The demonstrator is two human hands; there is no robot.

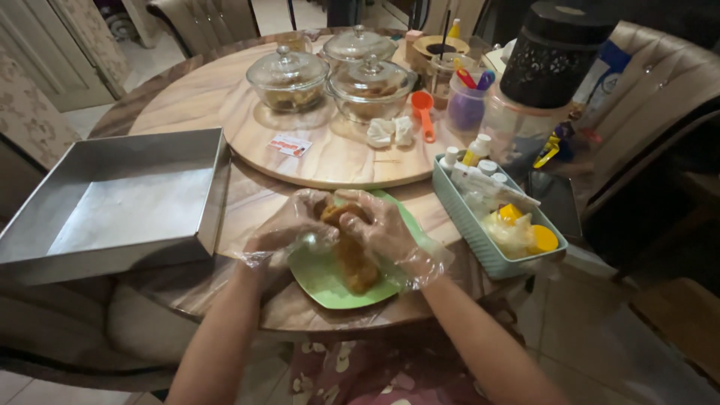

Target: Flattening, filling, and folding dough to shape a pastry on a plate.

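My gloved left hand (289,225) and right hand (382,229) both pinch the brown food (352,259) on the green plate (319,277), near the table's edge (225,300). Tray (112,202) left, basket (480,240) right, little room between. The food's long axis runs toward me.

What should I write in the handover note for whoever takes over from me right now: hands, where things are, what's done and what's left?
Left hand: in a clear plastic glove, gripping the brown fried food at its upper end.
Right hand: also gloved, gripping the same piece from the other side.
The food lies on the green plate at the near table edge. The metal tray to the left holds nothing visible. The teal basket of bottles sits right.
Done: food on plate, gloves on.
Left: food looks still in one piece; nothing is in the tray yet.
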